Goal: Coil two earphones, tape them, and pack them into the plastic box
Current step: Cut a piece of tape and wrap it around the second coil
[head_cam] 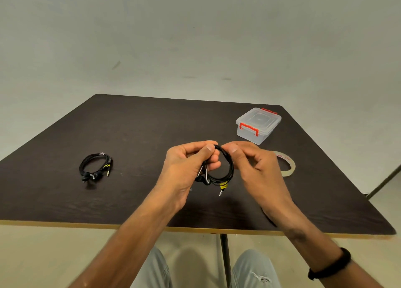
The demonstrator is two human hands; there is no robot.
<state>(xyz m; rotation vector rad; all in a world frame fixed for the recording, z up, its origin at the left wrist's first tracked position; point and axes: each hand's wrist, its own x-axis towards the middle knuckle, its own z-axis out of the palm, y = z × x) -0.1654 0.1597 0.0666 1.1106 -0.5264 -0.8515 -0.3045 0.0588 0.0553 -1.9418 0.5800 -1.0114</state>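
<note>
Both hands hold a coiled black earphone (225, 175) above the middle of the dark table (141, 131). My left hand (186, 166) pinches the coil's top left, with the earbuds hanging below it. My right hand (249, 164) pinches the top right of the coil; the yellow-tagged jack plug dangles at the bottom. A second black earphone (95, 167) lies coiled on the table at the left, apart from both hands. The clear plastic box (258, 125) with red latches stands lid-on at the back right. A roll of tape (286, 165) lies flat just right of my right hand.
The table's near edge runs just in front of my forearms, its metal leg below between my knees. A black band sits on my right wrist. A thin metal bar slants at the far right beyond the table.
</note>
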